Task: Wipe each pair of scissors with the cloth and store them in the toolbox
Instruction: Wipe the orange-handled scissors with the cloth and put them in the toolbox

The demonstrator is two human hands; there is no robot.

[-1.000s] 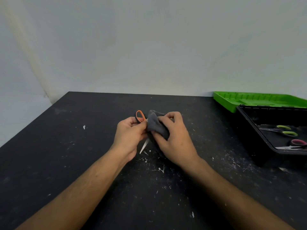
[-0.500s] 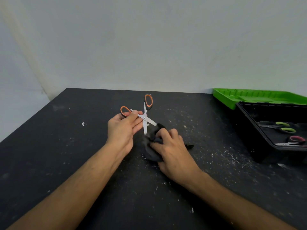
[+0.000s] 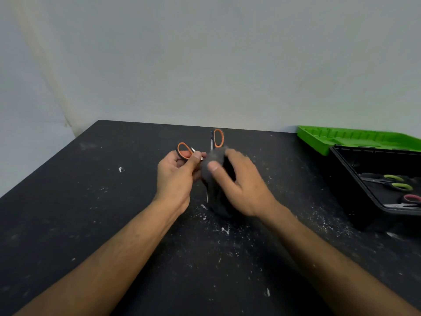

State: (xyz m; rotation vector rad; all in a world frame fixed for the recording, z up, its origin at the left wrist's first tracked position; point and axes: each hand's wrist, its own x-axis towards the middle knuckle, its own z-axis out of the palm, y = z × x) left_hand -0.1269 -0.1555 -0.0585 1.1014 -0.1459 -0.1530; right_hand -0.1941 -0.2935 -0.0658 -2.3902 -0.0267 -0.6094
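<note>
Orange-handled scissors (image 3: 218, 138) are spread open above the black table (image 3: 68, 213). My left hand (image 3: 176, 179) grips them near one orange handle loop. My right hand (image 3: 237, 183) holds the dark grey cloth (image 3: 213, 179) wrapped round a blade, which is mostly hidden; a bit of blade tip shows below the cloth. The black toolbox (image 3: 355, 201) stands open at the right, holding green-handled scissors (image 3: 396, 182) and pink-handled scissors (image 3: 410, 199).
The toolbox's green lid (image 3: 341, 137) lies open behind it at the back right. White specks and paint marks dot the table top. A pale wall runs along the table's far edge.
My right hand has lifted the cloth from the table up onto the scissors' blade. My left hand still holds the opened scissors, slightly lower than before.
</note>
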